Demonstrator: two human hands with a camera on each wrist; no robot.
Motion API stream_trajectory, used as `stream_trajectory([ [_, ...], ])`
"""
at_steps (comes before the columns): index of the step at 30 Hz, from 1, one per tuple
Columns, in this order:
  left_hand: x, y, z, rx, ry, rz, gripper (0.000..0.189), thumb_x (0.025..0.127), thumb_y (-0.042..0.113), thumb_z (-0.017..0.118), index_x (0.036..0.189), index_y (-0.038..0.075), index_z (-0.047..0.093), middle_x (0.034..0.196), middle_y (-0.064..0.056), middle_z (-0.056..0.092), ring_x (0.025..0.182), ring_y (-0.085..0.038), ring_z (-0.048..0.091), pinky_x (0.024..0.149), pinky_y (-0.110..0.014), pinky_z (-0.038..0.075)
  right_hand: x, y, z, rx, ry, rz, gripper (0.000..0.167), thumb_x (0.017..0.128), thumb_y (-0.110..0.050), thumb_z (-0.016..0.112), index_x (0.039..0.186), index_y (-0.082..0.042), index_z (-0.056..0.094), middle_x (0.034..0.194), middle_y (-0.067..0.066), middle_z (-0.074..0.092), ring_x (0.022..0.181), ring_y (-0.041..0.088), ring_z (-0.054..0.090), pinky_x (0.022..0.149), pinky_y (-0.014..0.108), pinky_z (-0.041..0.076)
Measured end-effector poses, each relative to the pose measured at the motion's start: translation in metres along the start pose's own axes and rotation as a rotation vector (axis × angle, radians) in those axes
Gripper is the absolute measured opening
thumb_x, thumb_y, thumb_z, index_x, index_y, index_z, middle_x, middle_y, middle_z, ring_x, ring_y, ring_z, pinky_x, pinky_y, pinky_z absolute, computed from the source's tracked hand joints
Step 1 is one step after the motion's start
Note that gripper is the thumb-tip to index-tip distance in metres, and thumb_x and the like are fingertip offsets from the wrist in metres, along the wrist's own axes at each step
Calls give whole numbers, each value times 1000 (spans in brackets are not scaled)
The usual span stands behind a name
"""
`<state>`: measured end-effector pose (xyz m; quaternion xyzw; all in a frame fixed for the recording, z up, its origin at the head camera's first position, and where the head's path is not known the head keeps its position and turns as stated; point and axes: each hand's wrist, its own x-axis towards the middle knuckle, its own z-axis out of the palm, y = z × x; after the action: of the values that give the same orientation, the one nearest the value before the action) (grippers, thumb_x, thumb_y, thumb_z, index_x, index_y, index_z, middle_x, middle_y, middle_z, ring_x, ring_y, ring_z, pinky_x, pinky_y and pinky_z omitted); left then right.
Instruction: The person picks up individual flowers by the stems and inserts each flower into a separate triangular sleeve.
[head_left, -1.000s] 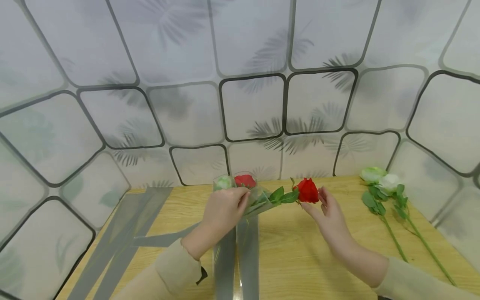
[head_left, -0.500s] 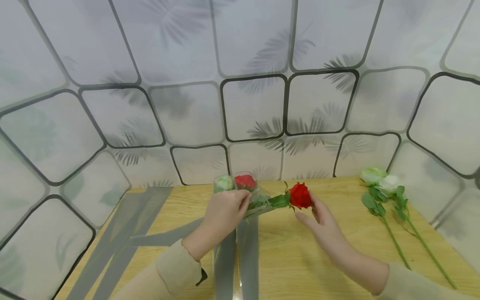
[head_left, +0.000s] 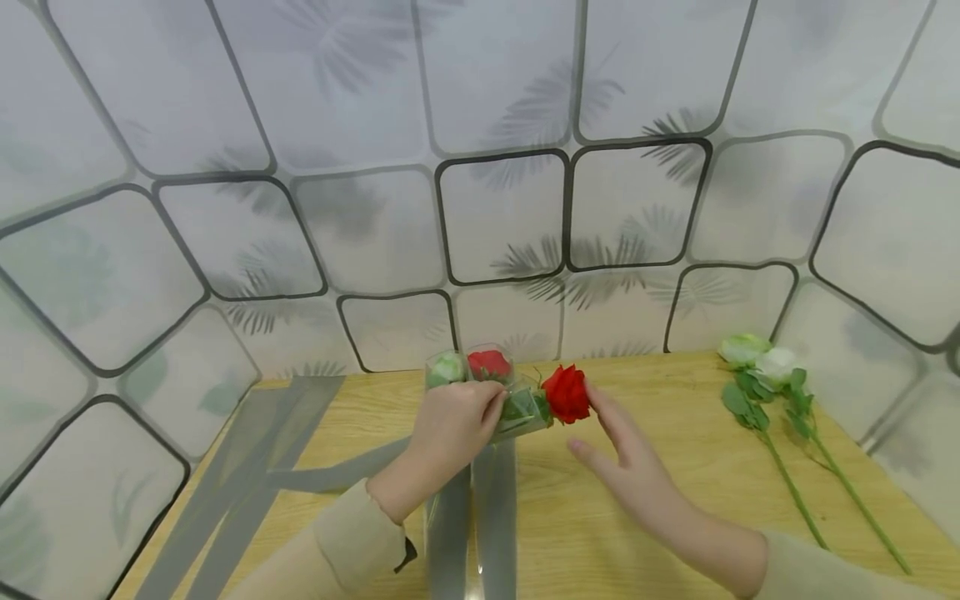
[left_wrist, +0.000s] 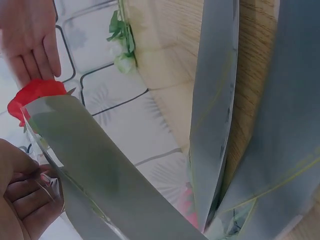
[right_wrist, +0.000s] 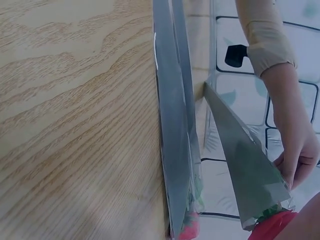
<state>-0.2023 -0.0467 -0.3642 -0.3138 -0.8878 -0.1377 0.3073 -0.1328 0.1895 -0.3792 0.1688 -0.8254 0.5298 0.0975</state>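
Seemingly two sleeved roses (head_left: 488, 363) are done, two bare roses (head_left: 776, 367) remaining; my left hand (head_left: 452, 417) is pinching a sleeve (left_wrist: 100, 147), my straight-fingered right hand (head_left: 637, 475) touching its red rose (head_left: 566, 394).

A pale yellow wood-grain table (head_left: 570, 533) carries flat grey sleeves (head_left: 232, 467) near its left edge, slanting toward the back left corner. Mid-table lie two long grey clear-fronted sleeves (head_left: 448, 533), side by side, with a greenish-white rose (head_left: 447, 367) and a red rose (head_left: 490, 364) at their ends by the back edge. Two loose pale roses (head_left: 776, 367) on green stems lie near the right edge.
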Motion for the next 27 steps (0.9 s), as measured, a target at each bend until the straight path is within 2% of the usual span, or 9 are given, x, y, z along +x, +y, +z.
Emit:
stream_trajectory([
  [3, 1, 1, 0, -4, -3, 5, 6, 97, 16, 79, 92, 13, 83, 79, 0, 81, 60, -11, 73, 52, -25, 57, 1, -1, 1, 4, -12, 13, 69, 106, -15, 65, 165, 0, 32, 170, 26, 34, 156, 51, 32, 109, -1, 22],
  [6, 1, 1, 1, -6, -3, 13, 5, 96, 15, 79, 92, 12, 83, 78, 0, 81, 59, -11, 72, 52, -25, 57, 1, -3, 2, 11, -27, 36, 67, 107, -18, 62, 165, -2, 33, 171, 24, 33, 157, 49, 31, 116, 7, 25],
  [9, 2, 1, 3, -2, 7, 25, 5, 96, 14, 80, 92, 13, 82, 78, 1, 81, 59, -11, 72, 53, -25, 57, 2, -5, 2, 3, -34, 48, 65, 108, -20, 60, 165, -4, 33, 171, 23, 33, 157, 48, 32, 126, 33, 33],
  [11, 3, 1, 3, 0, 17, 32, 6, 96, 15, 80, 91, 13, 82, 77, 1, 80, 59, -11, 73, 53, -25, 57, 3, -6, 3, -6, -36, 44, 65, 108, -19, 60, 165, -4, 34, 171, 23, 33, 157, 49, 33, 127, 54, 33],
  [13, 4, 1, 3, 3, 22, 37, 5, 95, 15, 81, 90, 13, 82, 76, 1, 80, 59, -11, 72, 52, -24, 57, 3, -6, 4, -7, -41, 40, 65, 108, -19, 61, 165, -4, 34, 171, 24, 33, 156, 50, 33, 123, 68, 31],
  [18, 6, 2, 3, 25, 15, 40, 5, 95, 15, 81, 90, 13, 82, 76, 2, 80, 59, -10, 72, 51, -22, 55, 4, -6, 6, 4, -62, 48, 66, 107, -21, 62, 165, -5, 35, 171, 23, 33, 156, 52, 32, 120, 76, 31],
  [27, 9, 8, 2, 48, 1, 58, 7, 95, 19, 82, 91, 13, 83, 80, 2, 82, 62, -10, 75, 55, -22, 58, 5, -5, 11, -25, -100, 49, 62, 107, -22, 63, 162, -4, 41, 167, 24, 40, 154, 50, 37, 119, 75, 35],
])
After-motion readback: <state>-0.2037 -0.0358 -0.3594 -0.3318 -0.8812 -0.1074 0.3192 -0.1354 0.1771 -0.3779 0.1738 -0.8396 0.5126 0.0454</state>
